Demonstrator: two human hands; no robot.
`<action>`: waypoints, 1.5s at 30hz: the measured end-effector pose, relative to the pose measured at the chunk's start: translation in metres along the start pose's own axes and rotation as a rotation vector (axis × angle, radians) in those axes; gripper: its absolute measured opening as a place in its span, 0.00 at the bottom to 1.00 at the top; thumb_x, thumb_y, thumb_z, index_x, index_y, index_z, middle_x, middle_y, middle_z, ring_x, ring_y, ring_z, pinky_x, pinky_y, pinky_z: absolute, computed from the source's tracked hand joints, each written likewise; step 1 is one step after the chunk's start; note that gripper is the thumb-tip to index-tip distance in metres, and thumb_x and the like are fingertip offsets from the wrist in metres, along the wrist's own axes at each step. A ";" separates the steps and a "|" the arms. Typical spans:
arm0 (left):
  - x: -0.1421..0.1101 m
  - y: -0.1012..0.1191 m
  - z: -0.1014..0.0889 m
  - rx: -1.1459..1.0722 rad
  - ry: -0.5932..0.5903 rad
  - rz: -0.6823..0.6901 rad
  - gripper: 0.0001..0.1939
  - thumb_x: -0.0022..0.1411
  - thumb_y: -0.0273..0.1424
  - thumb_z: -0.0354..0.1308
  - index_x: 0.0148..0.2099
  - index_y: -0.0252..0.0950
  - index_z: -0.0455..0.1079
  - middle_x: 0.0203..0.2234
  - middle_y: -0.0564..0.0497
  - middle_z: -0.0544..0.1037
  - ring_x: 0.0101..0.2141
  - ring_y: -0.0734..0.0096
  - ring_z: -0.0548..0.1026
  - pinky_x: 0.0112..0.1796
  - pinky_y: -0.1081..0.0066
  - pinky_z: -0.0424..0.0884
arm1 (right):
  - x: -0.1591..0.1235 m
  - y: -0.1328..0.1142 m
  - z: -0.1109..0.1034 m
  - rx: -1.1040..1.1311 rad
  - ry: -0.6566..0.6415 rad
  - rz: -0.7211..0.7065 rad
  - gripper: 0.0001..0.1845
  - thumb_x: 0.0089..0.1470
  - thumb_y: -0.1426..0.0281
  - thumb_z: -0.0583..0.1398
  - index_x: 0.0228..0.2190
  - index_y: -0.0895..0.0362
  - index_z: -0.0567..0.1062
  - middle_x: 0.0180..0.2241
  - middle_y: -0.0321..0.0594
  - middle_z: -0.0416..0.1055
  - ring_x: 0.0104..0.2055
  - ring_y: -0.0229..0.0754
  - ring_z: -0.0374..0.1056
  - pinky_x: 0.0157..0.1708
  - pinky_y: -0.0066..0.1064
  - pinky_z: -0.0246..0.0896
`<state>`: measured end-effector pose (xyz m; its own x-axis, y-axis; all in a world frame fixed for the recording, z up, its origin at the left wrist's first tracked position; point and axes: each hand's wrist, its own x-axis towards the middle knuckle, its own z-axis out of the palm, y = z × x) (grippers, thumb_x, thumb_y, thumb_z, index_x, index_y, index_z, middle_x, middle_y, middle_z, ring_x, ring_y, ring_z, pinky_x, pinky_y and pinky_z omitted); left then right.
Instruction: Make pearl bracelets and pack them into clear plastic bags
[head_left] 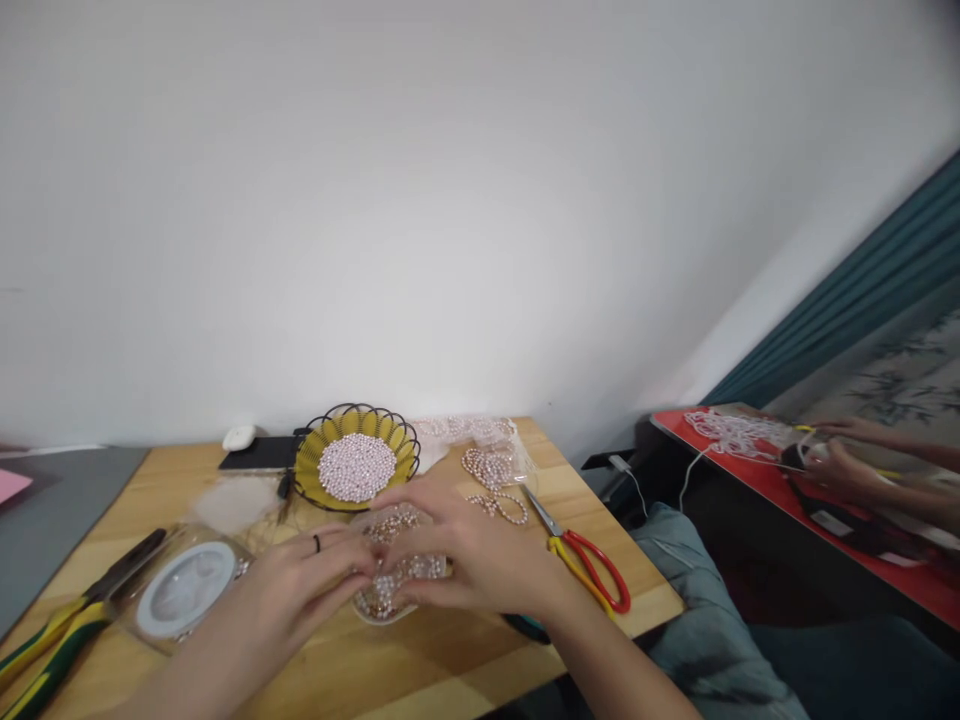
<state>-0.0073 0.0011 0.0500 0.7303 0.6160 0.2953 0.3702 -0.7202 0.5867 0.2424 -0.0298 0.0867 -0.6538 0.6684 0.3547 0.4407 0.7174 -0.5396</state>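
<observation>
A small clear plastic box (394, 612) of silvery and rose-toned beads sits on the wooden table under both hands. My left hand (311, 575), with a dark ring on one finger, is at its left rim. Its fingertips are pressed together; whatever they pinch is too small to see. My right hand (469, 550) arches over the box from the right, fingers bent and thumb low over the beads. Its fingertips come close to the left ones, and I cannot make out what lies between them. Just behind is a yellow basket with a black wire rim (304, 470), holding pale pink beads (357, 467).
Red-and-yellow-handled scissors (589, 570) lie at right, near strung beads (491, 468). At left are yellow-green pliers (82, 610) and a white spool (186, 590). A white case (239, 438) rests by the wall. Another person's hands (840, 470) work at a red table (930, 590).
</observation>
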 end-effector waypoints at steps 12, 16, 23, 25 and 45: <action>-0.005 -0.012 0.007 -0.096 0.202 -0.103 0.07 0.67 0.32 0.58 0.42 0.45 0.78 0.37 0.53 0.87 0.35 0.66 0.86 0.35 0.74 0.81 | 0.001 0.028 0.047 0.781 0.400 0.436 0.17 0.48 0.69 0.72 0.41 0.55 0.78 0.36 0.40 0.80 0.36 0.41 0.76 0.40 0.35 0.72; -0.006 -0.013 0.012 -0.273 0.245 -0.203 0.10 0.66 0.35 0.59 0.49 0.47 0.75 0.43 0.51 0.87 0.39 0.63 0.86 0.37 0.72 0.82 | 0.002 0.028 0.052 0.775 0.456 0.472 0.06 0.50 0.67 0.70 0.29 0.55 0.82 0.29 0.38 0.80 0.32 0.41 0.76 0.38 0.36 0.72; -0.002 -0.016 0.041 -0.683 0.371 -0.364 0.30 0.62 0.40 0.66 0.63 0.45 0.63 0.43 0.47 0.86 0.41 0.59 0.85 0.42 0.64 0.82 | 0.004 0.021 0.051 0.672 0.455 0.449 0.05 0.54 0.68 0.67 0.29 0.56 0.82 0.27 0.36 0.79 0.29 0.38 0.72 0.33 0.31 0.68; 0.002 -0.017 0.048 -0.672 0.375 -0.395 0.16 0.60 0.41 0.67 0.49 0.41 0.76 0.41 0.48 0.86 0.42 0.59 0.84 0.42 0.66 0.81 | 0.003 0.019 0.050 0.595 0.443 0.431 0.05 0.55 0.69 0.66 0.29 0.56 0.81 0.27 0.37 0.78 0.29 0.38 0.71 0.31 0.30 0.66; 0.008 -0.010 0.036 -0.526 0.501 -0.420 0.08 0.54 0.39 0.69 0.32 0.41 0.83 0.29 0.51 0.88 0.31 0.60 0.85 0.34 0.69 0.82 | 0.003 0.018 0.052 0.621 0.442 0.438 0.07 0.57 0.69 0.66 0.27 0.57 0.78 0.27 0.35 0.75 0.29 0.37 0.70 0.31 0.28 0.64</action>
<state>0.0155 0.0015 0.0193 0.2041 0.9582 0.2006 0.1478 -0.2327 0.9612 0.2158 -0.0253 0.0384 -0.1495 0.9657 0.2122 0.0979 0.2280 -0.9687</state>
